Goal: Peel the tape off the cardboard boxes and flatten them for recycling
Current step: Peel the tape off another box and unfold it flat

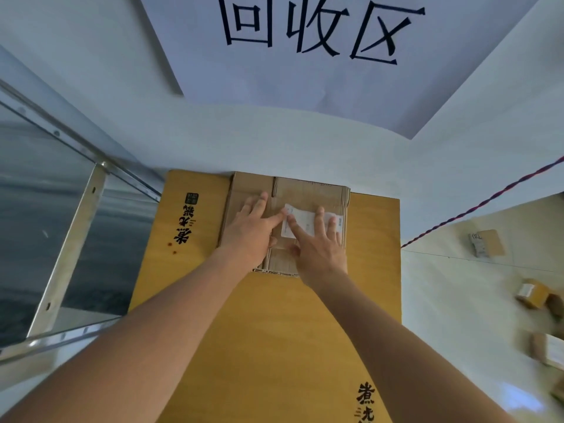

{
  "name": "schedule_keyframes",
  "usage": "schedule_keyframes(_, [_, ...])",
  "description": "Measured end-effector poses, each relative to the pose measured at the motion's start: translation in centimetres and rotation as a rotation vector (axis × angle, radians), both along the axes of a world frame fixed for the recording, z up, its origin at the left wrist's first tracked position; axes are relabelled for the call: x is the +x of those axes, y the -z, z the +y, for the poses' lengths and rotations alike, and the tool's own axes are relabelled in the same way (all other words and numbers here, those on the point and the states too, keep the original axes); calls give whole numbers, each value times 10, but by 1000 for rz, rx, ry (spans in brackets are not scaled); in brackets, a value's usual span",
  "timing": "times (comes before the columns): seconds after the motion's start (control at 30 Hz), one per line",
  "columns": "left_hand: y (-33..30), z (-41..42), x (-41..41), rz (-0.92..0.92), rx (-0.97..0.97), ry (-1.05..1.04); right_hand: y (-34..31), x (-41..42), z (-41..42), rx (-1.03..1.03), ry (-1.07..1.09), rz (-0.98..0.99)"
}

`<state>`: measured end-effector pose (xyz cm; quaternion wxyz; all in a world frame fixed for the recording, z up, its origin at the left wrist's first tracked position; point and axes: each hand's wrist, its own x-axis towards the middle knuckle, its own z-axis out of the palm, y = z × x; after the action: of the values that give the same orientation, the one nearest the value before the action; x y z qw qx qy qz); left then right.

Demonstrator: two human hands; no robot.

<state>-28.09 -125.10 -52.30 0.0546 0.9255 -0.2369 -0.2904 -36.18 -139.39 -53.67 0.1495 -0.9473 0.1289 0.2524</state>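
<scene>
Item: small flattened box on yellow cardboard sheet. Left hand and right hand lay open-fingered, holding nothing; firm even pressure along creases advisable.

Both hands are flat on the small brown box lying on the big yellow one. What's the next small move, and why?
Probably lift both hands away and fetch another box. The small brown box already lies flattened on the large yellow flattened box, with the left hand and right hand pressing it with straight fingers, while several small boxes sit unflattened at right. Its white label is still stuck on.
</scene>
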Motion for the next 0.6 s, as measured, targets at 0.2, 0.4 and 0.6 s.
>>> schedule_keyframes(0.2, [8,0,0,4,-20,-34,2,3,-1,-19,3,40])
schedule_keyframes(0.4, [-3,1,3,16,51,18,-18,11,-3,33,12,137])
schedule_keyframes(0.6, [-48,18,2,-112,-74,108,-46,1,-16,99,89,-22])
